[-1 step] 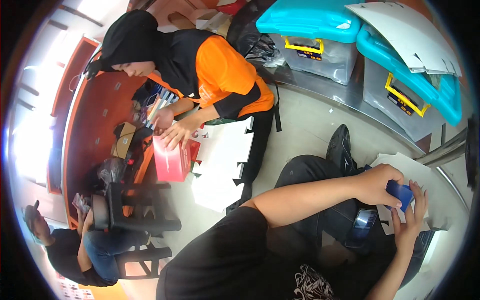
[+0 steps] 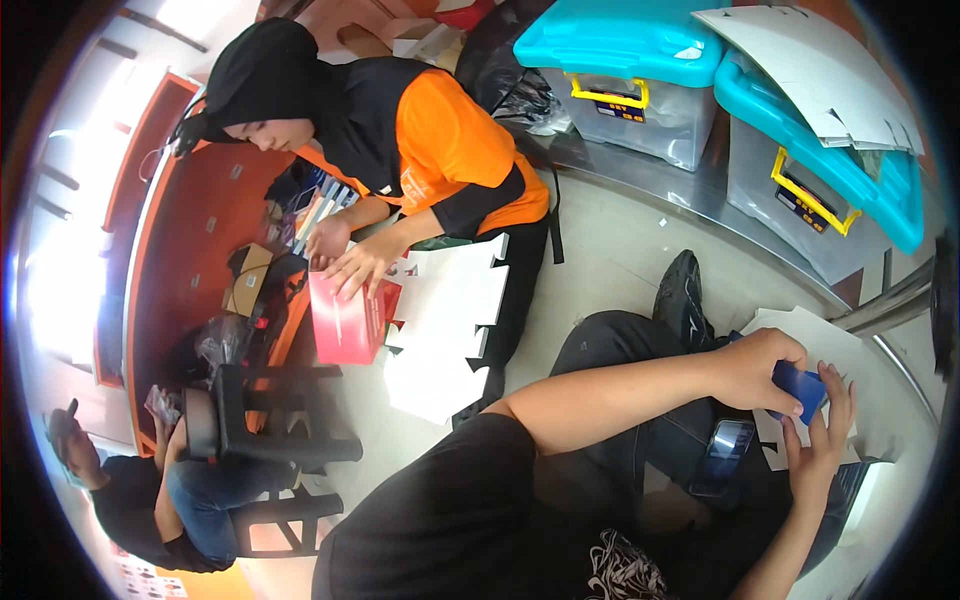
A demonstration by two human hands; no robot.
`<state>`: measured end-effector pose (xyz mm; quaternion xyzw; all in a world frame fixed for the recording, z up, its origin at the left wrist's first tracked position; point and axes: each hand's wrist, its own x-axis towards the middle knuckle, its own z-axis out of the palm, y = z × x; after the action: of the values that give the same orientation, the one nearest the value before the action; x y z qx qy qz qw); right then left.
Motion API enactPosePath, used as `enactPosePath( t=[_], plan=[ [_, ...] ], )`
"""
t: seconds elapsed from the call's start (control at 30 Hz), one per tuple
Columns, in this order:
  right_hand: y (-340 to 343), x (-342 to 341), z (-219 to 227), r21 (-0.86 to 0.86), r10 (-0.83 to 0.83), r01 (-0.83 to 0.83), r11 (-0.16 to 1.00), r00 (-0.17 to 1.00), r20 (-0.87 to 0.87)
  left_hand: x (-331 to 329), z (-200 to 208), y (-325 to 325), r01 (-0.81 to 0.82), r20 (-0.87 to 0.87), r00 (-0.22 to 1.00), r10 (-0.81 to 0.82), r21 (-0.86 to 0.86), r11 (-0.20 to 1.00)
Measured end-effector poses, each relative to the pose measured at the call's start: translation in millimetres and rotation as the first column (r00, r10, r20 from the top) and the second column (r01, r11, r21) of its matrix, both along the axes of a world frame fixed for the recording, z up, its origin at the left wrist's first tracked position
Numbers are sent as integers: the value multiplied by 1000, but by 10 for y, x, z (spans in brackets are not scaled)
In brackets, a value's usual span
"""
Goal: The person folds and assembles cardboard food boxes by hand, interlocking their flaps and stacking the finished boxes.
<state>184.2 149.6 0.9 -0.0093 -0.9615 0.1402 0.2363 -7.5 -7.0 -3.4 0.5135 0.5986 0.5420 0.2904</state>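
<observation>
On the right side, over my lap, both my hands are at a small blue box-like piece (image 2: 799, 388). My left hand (image 2: 757, 372) grips it from the left, with its thumb along the near face and fingers curled behind. From the near right, my right hand (image 2: 818, 440) holds the piece's edge between thumb and fingers. Its exact kind I cannot make out, since the hands cover part of it. White notched cardboard sheets (image 2: 805, 325) lie behind and under the hands. A dark phone (image 2: 727, 450) rests on my leg beside my left wrist.
A co-worker in an orange and black shirt (image 2: 455, 130) handles a red box (image 2: 342, 320) beside white notched cardboard (image 2: 440, 330). Turquoise-lidded bins (image 2: 620, 45) line the back right. Black stools (image 2: 270, 415) and a seated person (image 2: 140, 500) are left.
</observation>
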Motion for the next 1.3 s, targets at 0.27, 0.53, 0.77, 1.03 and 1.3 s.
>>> enactPosePath(
  t=[0.27,0.53,0.77,1.03,1.3],
  plan=[
    [-93,-7,49,-90,-22,28,996,998,66,-15,61,-39,54,92,994,-54,-2,999],
    [12,126,-145,9,-234,237,972,966,-108,157,181,-24,-205,-109,967,231,212,956],
    [-226,-129,103,-123,-132,127,984,990,-41,272,167,-30,-180,-254,932,258,292,939],
    [-90,-177,-138,6,-190,193,981,970,-152,267,191,-76,-185,-340,895,288,304,934],
    [-36,-51,-60,-50,-154,150,987,985,-80,248,76,-10,-138,-331,917,221,257,956]
  ],
)
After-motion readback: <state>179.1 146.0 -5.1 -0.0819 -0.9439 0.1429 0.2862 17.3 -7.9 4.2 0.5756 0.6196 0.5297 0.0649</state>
